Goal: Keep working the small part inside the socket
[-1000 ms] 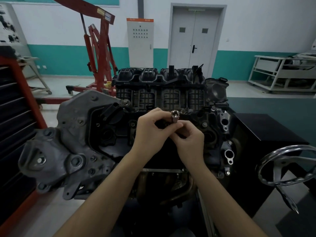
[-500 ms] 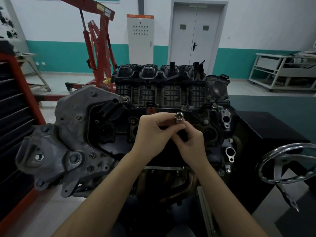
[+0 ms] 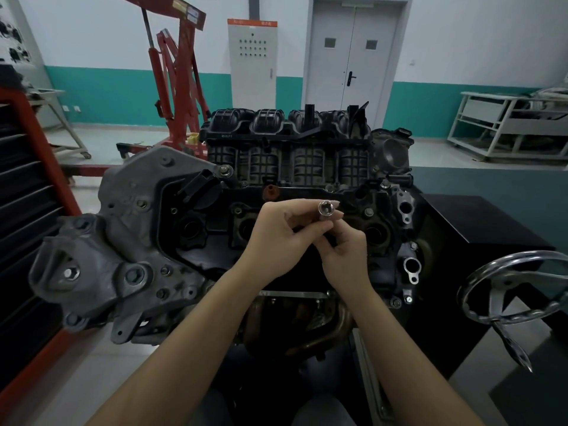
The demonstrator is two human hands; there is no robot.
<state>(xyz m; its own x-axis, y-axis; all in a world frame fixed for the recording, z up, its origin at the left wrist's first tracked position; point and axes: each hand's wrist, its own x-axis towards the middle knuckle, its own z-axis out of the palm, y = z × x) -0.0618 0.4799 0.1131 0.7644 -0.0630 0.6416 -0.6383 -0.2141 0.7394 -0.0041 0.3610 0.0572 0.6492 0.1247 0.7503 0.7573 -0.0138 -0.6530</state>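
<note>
A small chrome socket [image 3: 325,209] points its open end up toward the camera, just above the dark top face of an engine [image 3: 276,192] mounted on a stand. My left hand [image 3: 282,238] pinches the socket's body between thumb and fingers. My right hand [image 3: 345,256] sits directly below and to the right, its fingertips curled round the lower end of the same tool; that lower part is hidden between the two hands.
A grey cast bracket [image 3: 101,256] juts from the engine's left end. A chrome handwheel [image 3: 516,290] stands at the right, by a black box [image 3: 479,229]. A red tool cabinet [image 3: 27,210] is at the left, a red engine crane [image 3: 178,87] behind.
The socket and both hands have shifted slightly right and down against the engine, and the socket's open end has tipped more toward the camera. Both hands keep their hold.
</note>
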